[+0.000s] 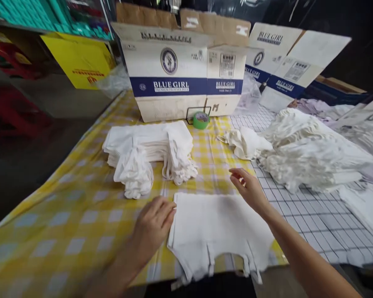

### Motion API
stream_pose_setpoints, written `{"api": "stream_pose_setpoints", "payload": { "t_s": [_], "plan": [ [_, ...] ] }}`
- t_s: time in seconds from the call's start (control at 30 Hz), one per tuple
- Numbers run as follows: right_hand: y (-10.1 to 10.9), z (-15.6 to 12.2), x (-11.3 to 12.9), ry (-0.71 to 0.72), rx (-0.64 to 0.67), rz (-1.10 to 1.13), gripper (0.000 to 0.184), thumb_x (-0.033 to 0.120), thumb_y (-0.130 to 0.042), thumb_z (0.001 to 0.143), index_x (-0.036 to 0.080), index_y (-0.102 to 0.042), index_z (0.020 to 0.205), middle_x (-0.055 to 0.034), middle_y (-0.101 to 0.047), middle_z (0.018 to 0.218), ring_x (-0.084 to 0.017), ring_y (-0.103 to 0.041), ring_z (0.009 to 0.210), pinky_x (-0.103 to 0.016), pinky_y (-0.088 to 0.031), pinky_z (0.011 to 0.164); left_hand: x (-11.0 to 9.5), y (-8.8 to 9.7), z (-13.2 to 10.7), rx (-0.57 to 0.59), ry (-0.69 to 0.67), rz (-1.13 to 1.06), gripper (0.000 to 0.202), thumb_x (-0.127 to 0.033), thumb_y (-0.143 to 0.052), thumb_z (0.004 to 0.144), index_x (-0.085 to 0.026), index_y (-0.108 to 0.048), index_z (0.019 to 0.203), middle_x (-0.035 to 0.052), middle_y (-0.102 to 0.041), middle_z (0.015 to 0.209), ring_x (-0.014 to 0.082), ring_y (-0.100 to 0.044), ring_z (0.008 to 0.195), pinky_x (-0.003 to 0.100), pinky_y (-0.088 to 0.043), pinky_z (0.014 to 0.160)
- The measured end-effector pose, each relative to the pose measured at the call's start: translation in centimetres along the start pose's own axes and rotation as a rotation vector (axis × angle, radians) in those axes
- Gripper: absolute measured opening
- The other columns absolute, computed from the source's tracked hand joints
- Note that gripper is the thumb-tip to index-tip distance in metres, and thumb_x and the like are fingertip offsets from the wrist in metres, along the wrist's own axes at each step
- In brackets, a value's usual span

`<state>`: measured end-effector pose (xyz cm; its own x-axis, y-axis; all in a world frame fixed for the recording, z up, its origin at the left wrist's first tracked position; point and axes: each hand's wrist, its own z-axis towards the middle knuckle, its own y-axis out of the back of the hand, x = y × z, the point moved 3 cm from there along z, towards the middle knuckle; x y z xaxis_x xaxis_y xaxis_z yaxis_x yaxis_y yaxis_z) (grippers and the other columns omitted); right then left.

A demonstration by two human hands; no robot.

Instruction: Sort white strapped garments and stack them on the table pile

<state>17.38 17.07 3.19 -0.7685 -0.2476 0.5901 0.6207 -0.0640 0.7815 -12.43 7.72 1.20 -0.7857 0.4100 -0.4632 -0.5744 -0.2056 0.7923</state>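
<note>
Clearly, two Blue Girl beer cartons (pixel 170 103) wall off the upper centre and upper right, one green tape roll (pixel 200 125) before the nearer. One stack of folded white garments (pixel 152 142) sits left of centre; a loose white heap (pixel 313 145) crowds the right. One white strapped top (pixel 217 221) lies flat at lower centre, straps reaching the near edge of the yellow checked tablecloth (pixel 56 223), which spreads widely across the lower left. The left hand (pixel 153 223) bunches its fingertips at the top's upper-left corner (whether they pinch it, I cannot tell); the right hand (pixel 251 192), thumb and fingers slightly apart, hovers near the upper edge.
</note>
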Motion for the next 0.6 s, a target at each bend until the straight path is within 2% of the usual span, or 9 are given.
{"api": "stream_pose_setpoints", "payload": {
  "t_s": [0.1, 0.17, 0.3, 0.37, 0.47, 0.6],
  "plan": [
    [1.1, -6.7, -2.4, -0.11, 0.07, -0.071, 0.021, 0.033, -0.044, 0.089, 0.021, -0.059, 0.098, -0.0032, -0.061, 0.081, -0.015, -0.055, 0.065, -0.028, -0.043, 0.061, -3.8, -3.4, -4.0, 0.071, 0.122, -0.109, 0.011, -0.02, -0.045, 0.088, -0.021, -0.056, 0.088, 0.0008, -0.058, 0.081, 0.0132, -0.058, 0.074, 0.025, -0.046, 0.071],
    [1.5, -10.6, -3.3, -0.176, 0.104, -0.093, 0.021, 0.035, -0.045, 0.088, 0.021, -0.059, 0.096, -0.0028, -0.061, 0.076, -0.015, -0.053, 0.062, -0.028, -0.042, 0.06, -6.2, -4.9, -6.0, 0.088, 0.171, -0.132, 0.01, -0.02, -0.045, 0.088, -0.021, -0.055, 0.089, 0.0004, -0.057, 0.08, 0.0125, -0.058, 0.071, 0.024, -0.046, 0.066],
    [1.6, -16.1, -3.6, -0.297, 0.114, -0.071, 0.023, 0.038, -0.043, 0.089, 0.019, -0.057, 0.091, -0.0019, -0.059, 0.07, -0.015, -0.052, 0.058, -0.027, -0.041, 0.057, -10.8, -6.8, -7.9, 0.079, 0.125, 0.006, 0.018, -0.02, -0.051, 0.086, -0.02, -0.056, 0.103, 0.0023, -0.058, 0.087, 0.0145, -0.059, 0.074, 0.028, -0.047, 0.068],
    [1.2, -17.7, -3.4, -0.327, 0.114, -0.073, 0.024, 0.039, -0.042, 0.089, 0.02, -0.056, 0.089, -0.0015, -0.058, 0.069, -0.015, -0.052, 0.058, -0.027, -0.04, 0.056, -12.5, -7.5, -8.2, 0.118, 0.107, 0.139, 0.033, -0.021, -0.057, 0.081, -0.018, -0.053, 0.114, 0.0053, -0.058, 0.094, 0.0174, -0.058, 0.078, 0.032, -0.049, 0.07],
    [0.2, -18.6, -3.1, -0.349, 0.11, -0.107, 0.023, 0.041, -0.047, 0.086, 0.02, -0.054, 0.093, -0.002, -0.058, 0.074, -0.016, -0.053, 0.061, -0.028, -0.042, 0.058, -13.8, -8.3, -8.2, 0.224, 0.095, 0.316, 0.052, -0.015, -0.063, 0.074, -0.016, -0.049, 0.124, 0.0076, -0.057, 0.101, 0.0203, -0.056, 0.081, 0.035, -0.05, 0.07],
    [-1.1, -18.7, -2.5, -0.357, 0.125, -0.164, 0.027, 0.035, -0.05, 0.083, 0.019, -0.05, 0.105, -0.0048, -0.06, 0.087, -0.019, -0.058, 0.073, -0.029, -0.044, 0.063, -14.4, -8.5, -8.0, 0.269, 0.049, 0.497, 0.054, 0.002, -0.053, 0.074, -0.017, -0.05, 0.124, 0.0063, -0.057, 0.099, 0.0192, -0.055, 0.081, 0.034, -0.05, 0.069]
  ]
}}
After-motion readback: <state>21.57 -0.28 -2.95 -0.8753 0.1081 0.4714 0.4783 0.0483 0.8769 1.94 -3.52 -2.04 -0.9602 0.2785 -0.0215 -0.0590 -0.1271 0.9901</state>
